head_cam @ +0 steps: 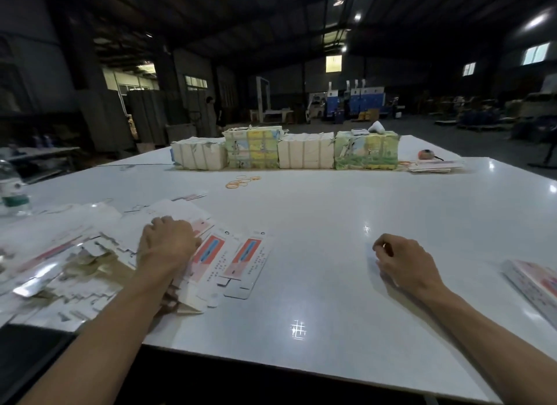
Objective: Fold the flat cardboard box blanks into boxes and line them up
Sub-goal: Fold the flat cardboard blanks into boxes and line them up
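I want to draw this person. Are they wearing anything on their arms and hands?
No. The left hand and right hand are bare, with no gloves or watch showing. Both forearms are bare too, with no sleeve in view.

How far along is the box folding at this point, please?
Done: only what may be finished boxes on the table, far right, partly cut off. In hand: the left hand is on the flat blanks; the right hand rests on the table, holding nothing visible. Left: that spread of blanks, plus wrapped bundles at the far side.
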The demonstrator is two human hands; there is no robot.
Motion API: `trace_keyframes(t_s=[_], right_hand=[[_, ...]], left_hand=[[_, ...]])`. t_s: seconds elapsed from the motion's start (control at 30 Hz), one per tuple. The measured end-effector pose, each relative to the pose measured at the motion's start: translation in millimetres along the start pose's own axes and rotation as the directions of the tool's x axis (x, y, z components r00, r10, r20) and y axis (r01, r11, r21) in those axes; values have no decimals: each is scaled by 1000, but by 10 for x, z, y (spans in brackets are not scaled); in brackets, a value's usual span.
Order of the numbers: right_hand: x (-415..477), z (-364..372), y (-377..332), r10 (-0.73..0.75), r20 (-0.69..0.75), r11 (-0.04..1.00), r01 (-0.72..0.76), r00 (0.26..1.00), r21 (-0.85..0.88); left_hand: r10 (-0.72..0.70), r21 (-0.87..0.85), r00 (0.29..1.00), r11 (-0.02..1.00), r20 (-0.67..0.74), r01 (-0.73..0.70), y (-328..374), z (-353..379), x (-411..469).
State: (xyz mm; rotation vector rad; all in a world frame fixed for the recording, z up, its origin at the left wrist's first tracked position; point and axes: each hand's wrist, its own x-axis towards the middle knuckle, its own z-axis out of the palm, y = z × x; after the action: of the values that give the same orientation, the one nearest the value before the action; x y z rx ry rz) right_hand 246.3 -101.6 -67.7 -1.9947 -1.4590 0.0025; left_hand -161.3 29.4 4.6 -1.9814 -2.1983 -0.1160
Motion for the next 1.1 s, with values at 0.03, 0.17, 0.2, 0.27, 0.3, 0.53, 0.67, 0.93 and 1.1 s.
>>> trace_keyframes(t_s=[0.03,0.17,0.2,0.27,0.3,0.53,0.67,0.93,1.1], right_hand=[[-3,0,3,-2,4,1000,2,1000,9],[-12,-21,5,-15,9,1000,15,1000,22],[-17,-26,5,-19,11,1000,18,1000,25],[-26,-32,10,-26,16,999,25,1000,34],[-30,-34,13,-29,18,999,28,999,35],[-19,-14,39,-46,36,999,45,998,26],[9,19,69,-50,40,998,49,998,25],[46,47,-59,-222,91,669,84,971,739],[68,34,-159,-200,253,279,-192,947,941]], left_hand=[[6,-1,1000,1000,-19,-6,-44,40,-8],[56,26,988,998,-143,-53,-36,49,-90],[72,57,984,996,-165,-63,-7,35,-109],[122,123,977,987,-175,-102,47,11,-144],[145,145,975,982,-169,-121,69,5,-164],[267,120,930,962,-251,-243,69,-39,-172],[267,22,888,960,-376,-279,174,-278,-221],[555,153,628,802,-545,-577,1095,-149,-758],[708,194,589,688,-390,-699,1702,154,-1225]])
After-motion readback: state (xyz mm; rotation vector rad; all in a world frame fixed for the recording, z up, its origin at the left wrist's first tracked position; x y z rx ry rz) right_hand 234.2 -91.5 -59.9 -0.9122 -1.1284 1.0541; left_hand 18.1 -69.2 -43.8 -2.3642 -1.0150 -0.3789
